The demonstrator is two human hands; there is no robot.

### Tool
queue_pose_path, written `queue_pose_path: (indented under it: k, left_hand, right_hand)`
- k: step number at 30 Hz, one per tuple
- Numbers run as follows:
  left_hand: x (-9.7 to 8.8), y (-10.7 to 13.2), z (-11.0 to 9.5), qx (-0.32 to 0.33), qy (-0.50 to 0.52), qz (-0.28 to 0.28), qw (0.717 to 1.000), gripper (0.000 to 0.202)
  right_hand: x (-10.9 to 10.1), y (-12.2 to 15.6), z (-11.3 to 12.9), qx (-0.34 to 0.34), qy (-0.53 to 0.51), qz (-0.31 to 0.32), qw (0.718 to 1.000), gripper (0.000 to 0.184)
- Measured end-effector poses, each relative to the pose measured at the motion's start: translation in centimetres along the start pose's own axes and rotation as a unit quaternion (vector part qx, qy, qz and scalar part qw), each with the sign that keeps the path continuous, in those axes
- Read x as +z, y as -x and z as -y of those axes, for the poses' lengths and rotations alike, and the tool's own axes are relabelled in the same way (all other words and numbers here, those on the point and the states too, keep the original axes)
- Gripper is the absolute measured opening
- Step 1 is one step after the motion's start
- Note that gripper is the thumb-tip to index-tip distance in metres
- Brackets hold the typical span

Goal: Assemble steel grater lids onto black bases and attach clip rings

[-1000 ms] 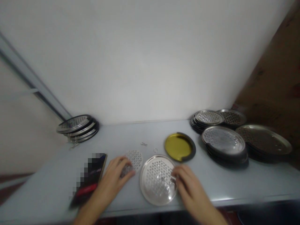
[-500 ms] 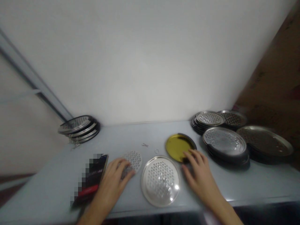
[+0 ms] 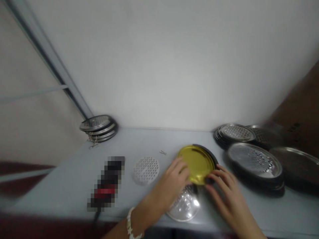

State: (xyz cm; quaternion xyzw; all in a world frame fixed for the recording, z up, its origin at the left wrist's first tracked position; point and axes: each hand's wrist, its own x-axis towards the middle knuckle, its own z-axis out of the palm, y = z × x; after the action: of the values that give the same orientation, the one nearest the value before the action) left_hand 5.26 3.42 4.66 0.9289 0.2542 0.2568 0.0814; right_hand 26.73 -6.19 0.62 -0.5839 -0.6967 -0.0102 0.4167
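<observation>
Round gold-faced tray (image 3: 196, 163), dark rim on the far right, gold side up, tilted; round, no long axis. It sits between both hands, over the perforated steel plate (image 3: 184, 205). Left hand (image 3: 169, 186) has fingers together on its near-left edge; right hand (image 3: 224, 196) has fingers spread, tips at its lower-right rim. Perforated disc (image 3: 146, 171) lies left; steel plate stacks (image 3: 254, 162) lie just right.

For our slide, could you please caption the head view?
Left hand and right hand hold a yellow dish near a perforated plate.
</observation>
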Motion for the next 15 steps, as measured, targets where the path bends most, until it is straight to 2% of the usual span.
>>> queue_pose_path:
  k: [5,8,12,15]
  left_hand:
    - [-0.7,2.1,1.1,-0.002,0.04,0.005,0.999,0.004]
    - [-1.7,3.6,0.7,-0.003,0.04,0.004,0.999,0.007]
    - [-2.7,5.5,-1.1,0.006,0.032,0.002,0.999,0.008]
    - [-2.9,6.6,-2.3,0.042,0.032,-0.006,0.999,0.005]
  right_hand:
    - [0.0,0.4,-3.8,0.026,0.047,-0.031,0.998,0.031]
    - [0.5,0.0,-4.6,0.039,0.06,-0.04,0.997,0.036]
    - [0.5,-0.4,-1.9,0.087,0.029,-0.071,0.993,0.041]
    - [0.3,-0.2,0.8,0.192,-0.102,-0.028,0.976,0.046]
